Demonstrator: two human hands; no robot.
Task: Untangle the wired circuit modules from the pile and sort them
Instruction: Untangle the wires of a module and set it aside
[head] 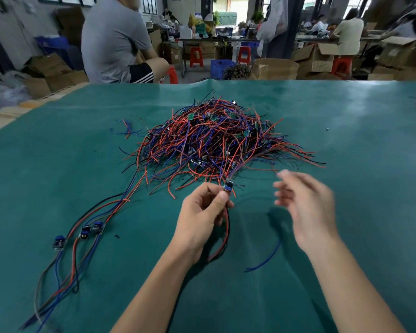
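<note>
Green mat [58, 164], left hand [202, 212] pinching module [228, 187]

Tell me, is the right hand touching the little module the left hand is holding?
Apart. The head view shows green mat between the blurred right hand and the module pinched by the left hand.
</note>
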